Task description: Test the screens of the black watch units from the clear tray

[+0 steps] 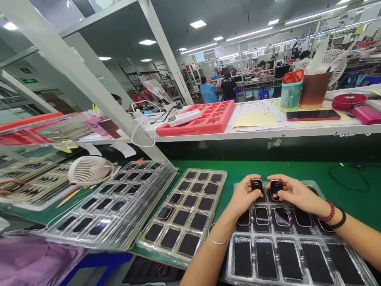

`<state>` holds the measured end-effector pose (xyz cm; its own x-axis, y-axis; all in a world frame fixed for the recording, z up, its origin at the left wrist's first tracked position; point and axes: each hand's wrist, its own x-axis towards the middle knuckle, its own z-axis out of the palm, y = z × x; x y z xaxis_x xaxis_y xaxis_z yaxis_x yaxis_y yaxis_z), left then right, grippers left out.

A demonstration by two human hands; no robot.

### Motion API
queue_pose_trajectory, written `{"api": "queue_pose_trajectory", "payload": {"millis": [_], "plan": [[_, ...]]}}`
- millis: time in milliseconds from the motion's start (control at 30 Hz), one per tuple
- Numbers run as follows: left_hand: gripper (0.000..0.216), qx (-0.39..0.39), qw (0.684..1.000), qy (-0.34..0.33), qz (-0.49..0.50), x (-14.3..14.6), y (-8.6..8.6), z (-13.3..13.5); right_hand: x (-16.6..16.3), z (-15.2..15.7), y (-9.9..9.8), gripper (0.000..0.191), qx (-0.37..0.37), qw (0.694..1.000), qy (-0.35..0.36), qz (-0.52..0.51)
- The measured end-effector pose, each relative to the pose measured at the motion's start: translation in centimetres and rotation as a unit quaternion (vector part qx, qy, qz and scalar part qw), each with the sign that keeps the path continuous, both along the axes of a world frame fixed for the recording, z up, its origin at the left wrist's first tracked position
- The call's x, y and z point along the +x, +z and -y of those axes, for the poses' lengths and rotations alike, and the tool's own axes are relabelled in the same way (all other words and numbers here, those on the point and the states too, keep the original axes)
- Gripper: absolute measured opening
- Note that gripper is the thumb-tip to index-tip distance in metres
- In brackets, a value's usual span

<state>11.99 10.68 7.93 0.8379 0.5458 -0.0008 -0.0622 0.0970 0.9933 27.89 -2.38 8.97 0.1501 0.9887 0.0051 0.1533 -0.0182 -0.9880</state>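
Observation:
My left hand (pixel 244 195) pinches a small smartwatch body (pixel 256 185) with a dark face and rounded corners between thumb and fingers. A second smartwatch body (pixel 276 186) is held the same way in my right hand (pixel 294 192), close beside the first. Both are raised over the far row of a clear plastic tray (pixel 269 233). Several watch bodies with pale metal rims, among them one near the centre (pixel 282 217), lie in the tray's middle row. Its front row shows bare black pockets. My hands and forearms hide parts of the tray.
Left of my arm lies another clear tray (pixel 166 251) with black pockets and a few watch bodies. Beyond it rises a tall stack of filled trays (pixel 154 198), with a white fan (pixel 91 170) behind. A shelf (pixel 190 138) crosses ahead, bearing a red foam tray (pixel 222 119) and a phone (pixel 313 115).

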Motion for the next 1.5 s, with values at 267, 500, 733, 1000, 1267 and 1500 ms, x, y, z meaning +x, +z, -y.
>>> {"api": "queue_pose_trajectory", "payload": {"millis": [267, 500, 733, 1000, 1267, 1500], "plan": [[0.039, 0.016, 1.0, -0.014, -0.014, 0.0, -0.5, -0.2, 0.3, -0.2, -0.5, 0.031, 0.001, 0.999, 0.008, 0.05], [0.038, 0.003, 0.999, -0.034, -0.013, 0.0, -0.1, 0.2, 0.1, -0.2, -0.5, 0.038, 0.003, 0.996, 0.014, 0.094], [0.036, -0.014, 0.999, -0.044, 0.005, 0.3, -0.7, 0.2, 0.1, -0.3, -0.6, 0.04, 0.015, 0.994, 0.013, 0.11], [0.035, 0.001, 0.999, -0.051, 0.006, 0.3, -1.1, 0.1, 0.3, -0.2, -0.8, 0.042, 0.014, 0.992, 0.019, 0.125], [0.025, 0.017, 0.998, -0.055, -0.012, 0.0, -0.4, 0.0, 0.3, -0.2, -0.8, 0.032, 0.014, 0.995, 0.024, 0.096], [0.029, 0.024, 0.999, -0.047, -0.003, 0.1, -1.0, 0.1, 0.4, 0.0, -1.0, 0.037, 0.032, 0.99, 0.036, 0.135]]}}
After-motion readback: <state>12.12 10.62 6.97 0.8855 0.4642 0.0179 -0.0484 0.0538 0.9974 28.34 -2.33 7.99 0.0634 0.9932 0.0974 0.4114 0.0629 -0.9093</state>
